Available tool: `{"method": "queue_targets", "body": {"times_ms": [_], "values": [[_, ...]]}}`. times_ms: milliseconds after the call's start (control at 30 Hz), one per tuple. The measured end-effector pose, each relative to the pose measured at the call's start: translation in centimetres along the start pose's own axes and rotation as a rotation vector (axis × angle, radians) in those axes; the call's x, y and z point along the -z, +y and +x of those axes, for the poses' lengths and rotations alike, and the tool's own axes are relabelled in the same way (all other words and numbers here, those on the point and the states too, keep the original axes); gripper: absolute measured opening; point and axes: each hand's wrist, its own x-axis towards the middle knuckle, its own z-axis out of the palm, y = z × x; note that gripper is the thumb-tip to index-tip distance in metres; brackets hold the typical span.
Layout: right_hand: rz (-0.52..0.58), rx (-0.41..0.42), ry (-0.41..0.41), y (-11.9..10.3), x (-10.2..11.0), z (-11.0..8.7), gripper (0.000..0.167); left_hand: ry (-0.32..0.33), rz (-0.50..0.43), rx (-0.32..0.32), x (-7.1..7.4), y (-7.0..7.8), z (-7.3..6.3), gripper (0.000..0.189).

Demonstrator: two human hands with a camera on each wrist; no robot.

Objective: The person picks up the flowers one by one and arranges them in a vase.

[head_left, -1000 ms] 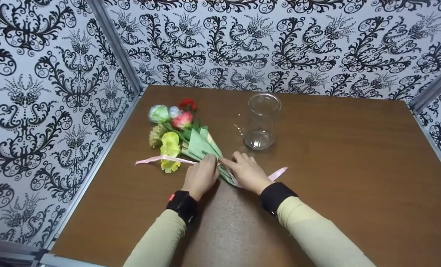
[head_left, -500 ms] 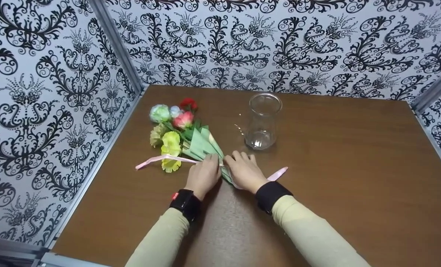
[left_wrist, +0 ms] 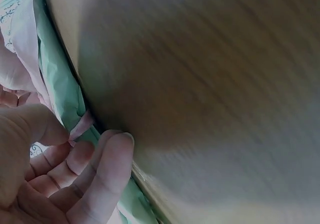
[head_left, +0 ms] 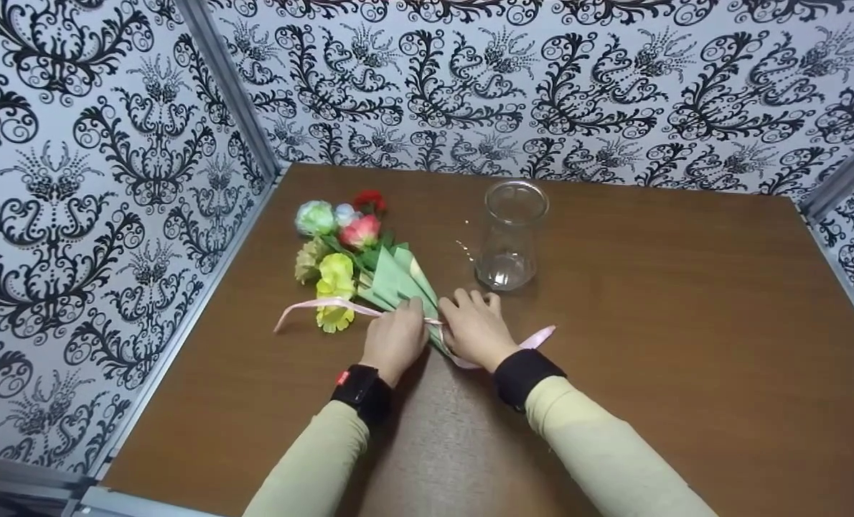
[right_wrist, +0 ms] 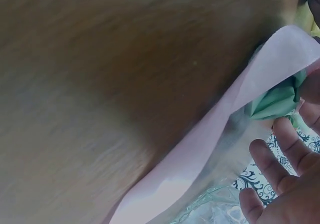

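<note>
A bouquet of artificial flowers [head_left: 361,231] in green wrapping paper [head_left: 391,278] lies on the table, blooms to the far left. Pink ribbon [head_left: 303,303] crosses the wrapped stems. My left hand [head_left: 397,339] is at the near side of the stems; in the left wrist view its thumb and finger pinch the ribbon [left_wrist: 82,125] against the green paper. On the other side, my right hand [head_left: 479,329] holds the ribbon at the stems, its other fingers spread loosely. The right wrist view shows a ribbon length [right_wrist: 220,121] looping out; its pinching fingertips are partly cut off.
A clear glass vase [head_left: 507,237] stands upright just beyond my right hand. Small pale bits [head_left: 464,248] lie left of it on the brown table [head_left: 671,323]. Patterned walls [head_left: 413,93] enclose the table's back and sides.
My right hand has shifted slightly along the stems, and ribbon now shows across the paper between the hands. The ribbon's left end has drawn a little to the right.
</note>
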Motion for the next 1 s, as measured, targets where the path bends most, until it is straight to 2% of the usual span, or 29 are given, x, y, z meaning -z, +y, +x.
{"method": "queue_targets", "body": {"times_ms": [167,267,433,567,667,867,1000], "values": [[-0.004,0.007,0.03,-0.1,-0.3,0.2,0.017,-0.021,-0.023,0.007,0.0,0.0,0.1,0.017],[0.01,-0.024,0.024,-0.1,-0.1,0.3,0.014,-0.041,-0.037,0.025,0.0,-0.2,0.1,0.017],[0.079,-0.198,0.068,0.3,0.4,0.4,0.012,-0.109,-0.079,0.119,0.0,-0.6,0.0,0.017],[0.057,-0.295,0.097,0.9,0.6,0.3,0.017,-0.143,-0.091,0.163,-0.1,-0.9,0.0,0.016],[0.039,-0.293,0.106,1.2,0.5,0.2,0.018,-0.154,-0.098,0.174,-0.1,-0.8,0.2,0.015],[0.104,-0.207,0.123,1.5,0.5,-0.1,0.021,-0.18,-0.099,0.202,0.3,-0.4,0.2,0.019],[0.145,-0.176,0.122,1.7,0.7,-0.3,0.017,-0.152,-0.08,0.177,0.3,-0.3,0.2,0.02]]}}
